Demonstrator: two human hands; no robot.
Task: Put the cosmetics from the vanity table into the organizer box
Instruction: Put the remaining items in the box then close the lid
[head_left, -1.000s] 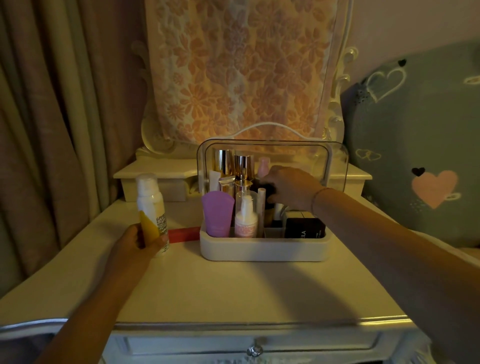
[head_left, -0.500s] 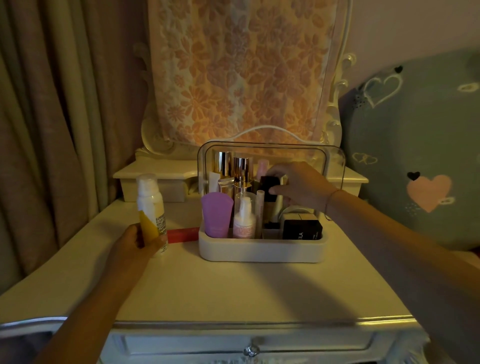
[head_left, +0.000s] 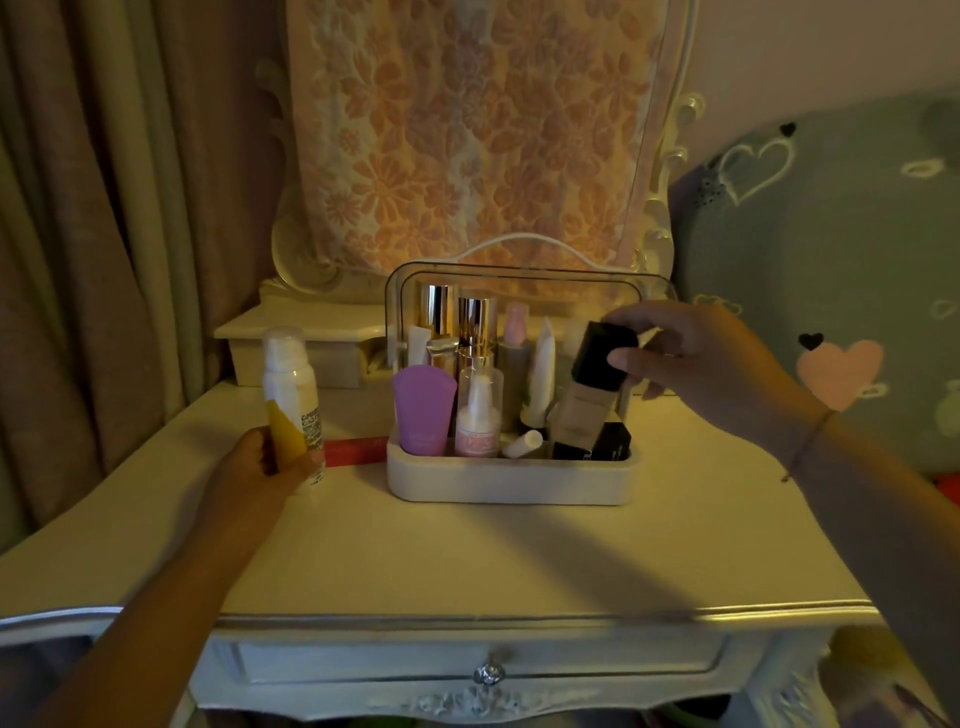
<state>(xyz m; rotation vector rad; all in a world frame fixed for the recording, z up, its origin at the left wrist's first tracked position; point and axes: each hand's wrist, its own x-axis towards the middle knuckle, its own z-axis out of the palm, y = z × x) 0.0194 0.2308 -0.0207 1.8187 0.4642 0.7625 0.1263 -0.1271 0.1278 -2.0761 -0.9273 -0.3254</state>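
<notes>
The white organizer box (head_left: 511, 480) with a clear raised lid stands at the middle of the vanity table (head_left: 467, 561). It holds a purple tube (head_left: 423, 410), a small pink-labelled bottle (head_left: 478, 415), gold-capped bottles (head_left: 457, 322) and a black box (head_left: 605, 447). My right hand (head_left: 691, 358) grips the black cap of a beige foundation bottle (head_left: 584, 400), tilted, its base inside the box at the right. My left hand (head_left: 265, 460) holds a white and yellow spray bottle (head_left: 290, 400) upright on the table, left of the box.
A red flat item (head_left: 356, 452) lies on the table between the spray bottle and the box. Behind stand a small white drawer shelf (head_left: 296, 332) and a mirror covered by floral cloth (head_left: 467, 135). Curtains hang at the left; heart-patterned bedding (head_left: 831, 270) lies to the right.
My right hand has lifted the black-capped foundation bottle up and to the right out of the row of bottles, tilting it. The left hand and its spray bottle have stayed put.
</notes>
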